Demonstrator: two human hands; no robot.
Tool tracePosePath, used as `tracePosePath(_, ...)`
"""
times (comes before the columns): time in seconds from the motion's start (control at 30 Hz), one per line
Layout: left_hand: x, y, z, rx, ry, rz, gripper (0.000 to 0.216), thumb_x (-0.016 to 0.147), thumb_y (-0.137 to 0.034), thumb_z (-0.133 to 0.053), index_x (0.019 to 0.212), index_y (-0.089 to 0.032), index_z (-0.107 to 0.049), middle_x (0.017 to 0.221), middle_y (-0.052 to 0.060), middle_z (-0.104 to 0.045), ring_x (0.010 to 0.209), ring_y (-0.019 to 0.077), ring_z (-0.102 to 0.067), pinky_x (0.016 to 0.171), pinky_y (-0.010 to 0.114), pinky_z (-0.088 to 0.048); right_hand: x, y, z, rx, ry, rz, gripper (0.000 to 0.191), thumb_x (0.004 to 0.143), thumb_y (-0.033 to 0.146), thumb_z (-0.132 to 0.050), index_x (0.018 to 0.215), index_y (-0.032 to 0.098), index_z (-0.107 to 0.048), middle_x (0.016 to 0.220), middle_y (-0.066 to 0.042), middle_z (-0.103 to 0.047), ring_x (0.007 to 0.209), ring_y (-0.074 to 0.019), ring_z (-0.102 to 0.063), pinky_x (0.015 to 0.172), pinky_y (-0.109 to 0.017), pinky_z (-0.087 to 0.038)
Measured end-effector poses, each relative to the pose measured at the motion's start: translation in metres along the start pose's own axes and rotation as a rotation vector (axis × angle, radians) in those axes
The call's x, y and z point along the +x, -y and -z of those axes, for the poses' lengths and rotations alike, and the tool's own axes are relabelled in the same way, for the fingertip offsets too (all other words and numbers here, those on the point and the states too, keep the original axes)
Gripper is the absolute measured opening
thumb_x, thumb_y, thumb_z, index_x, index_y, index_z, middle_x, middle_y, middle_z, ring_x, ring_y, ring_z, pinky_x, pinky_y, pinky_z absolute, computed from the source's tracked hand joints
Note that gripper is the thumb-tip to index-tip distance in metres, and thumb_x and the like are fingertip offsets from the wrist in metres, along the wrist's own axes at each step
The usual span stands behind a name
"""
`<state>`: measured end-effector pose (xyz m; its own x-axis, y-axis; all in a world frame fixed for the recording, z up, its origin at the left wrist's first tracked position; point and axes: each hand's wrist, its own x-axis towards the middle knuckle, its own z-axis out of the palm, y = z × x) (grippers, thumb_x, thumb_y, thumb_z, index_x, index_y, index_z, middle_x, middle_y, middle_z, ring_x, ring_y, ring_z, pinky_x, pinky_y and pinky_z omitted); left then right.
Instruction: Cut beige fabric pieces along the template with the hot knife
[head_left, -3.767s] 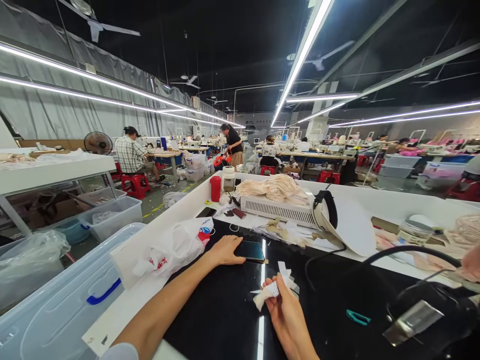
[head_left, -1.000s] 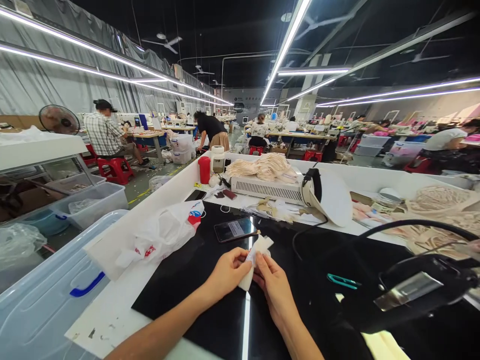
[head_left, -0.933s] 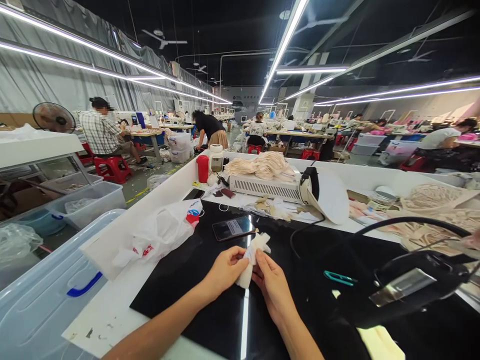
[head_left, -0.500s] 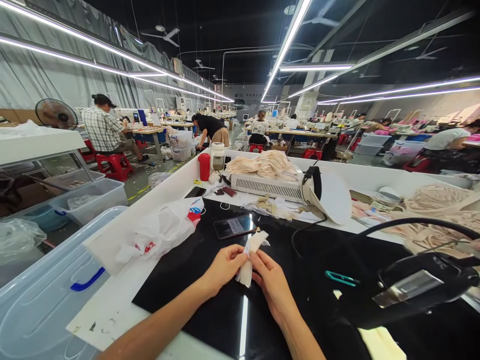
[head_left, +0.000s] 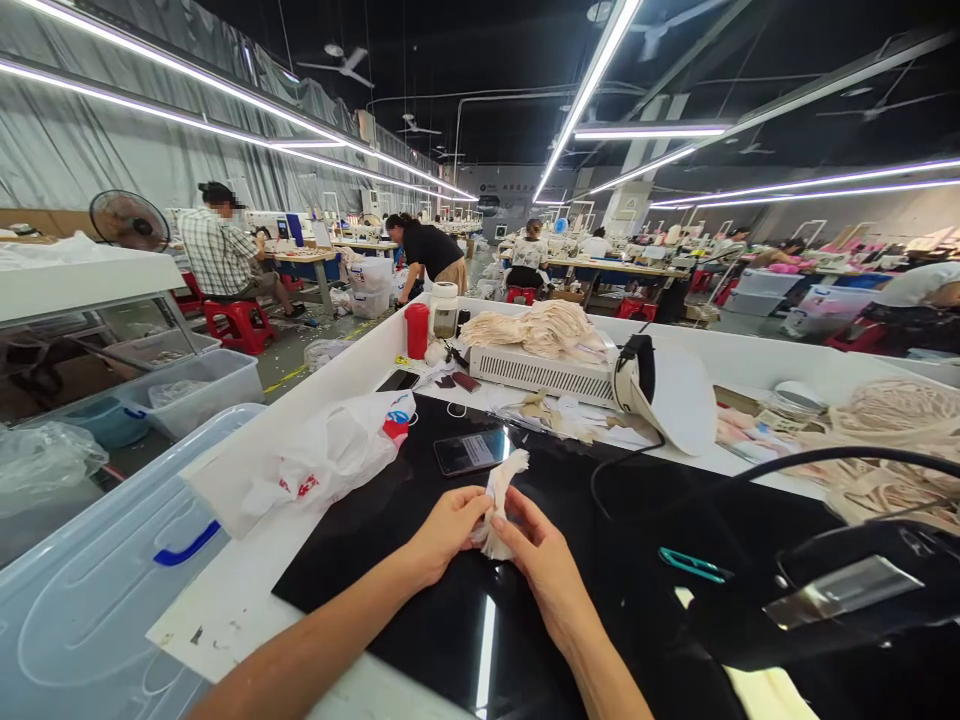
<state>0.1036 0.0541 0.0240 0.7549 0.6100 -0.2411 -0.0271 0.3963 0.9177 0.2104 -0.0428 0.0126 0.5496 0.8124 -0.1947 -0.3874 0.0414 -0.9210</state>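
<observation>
Between my two hands, above the glossy black table top, is a small piece of white fabric, crumpled and held upright. My left hand pinches its left side between thumb and fingers. On the other side my right hand grips it, the thumb pressed on its front and the fingers behind, partly hidden. Just beyond the fabric lies a smartphone with its screen lit. Teal thread snips lie to the right of my right hand.
A white plastic bag lies on the left. A cream fabric stack sits on a vented white box behind, near a white lamp. A black machine and its cable occupy the right. Co-workers sit farther back.
My hands have turned the white fabric more upright and bunched it closer together. The whole view has shifted slightly, so the surroundings appear a little farther right.
</observation>
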Motion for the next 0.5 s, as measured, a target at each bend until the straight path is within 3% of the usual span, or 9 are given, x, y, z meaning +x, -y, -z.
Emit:
tracePosePath(0.17,-0.0019,0.0011,-0.0005,-0.024,0.01,0.002,0.047,0.07,-0.053,-0.084,0.093,-0.014,-0.073,0.079,0.0,-0.066,0.067,0.0091,-0.058,0.069,0.023,-0.047,-0.0005,-0.0058,-0.0014,-0.201,-0.061,0.159,0.07,0.063,0.043,-0.092,0.127,0.026,-0.072,0.129,-0.007,-0.074,0.104,-0.0281,-0.074,0.085,-0.036,-0.06)
tracePosePath(0.37,-0.0034,-0.0007,-0.0001,-0.073,0.044,-0.018,0.057,0.066,-0.057,-0.088,0.1,-0.014,-0.073,0.093,0.007,-0.073,0.091,0.0196,-0.07,0.091,0.034,-0.054,0.0016,-0.0044,0.0033,-0.288,-0.045,0.153,0.055,0.067,0.039,-0.083,0.119,0.025,-0.076,0.119,-0.007,-0.079,0.111,-0.031,-0.073,0.09,-0.04,-0.06)
tracePosePath(0.5,-0.0037,-0.0021,0.0003,-0.093,0.053,-0.034,0.06,0.065,-0.059,-0.089,0.101,-0.014,-0.073,0.097,0.009,-0.075,0.097,0.0229,-0.071,0.095,0.036,-0.053,0.001,-0.0028,0.003,-0.314,-0.043,0.169,0.05,0.069,0.04,-0.078,0.116,0.025,-0.076,0.119,-0.007,-0.078,0.11,-0.03,-0.073,0.094,-0.041,-0.059)
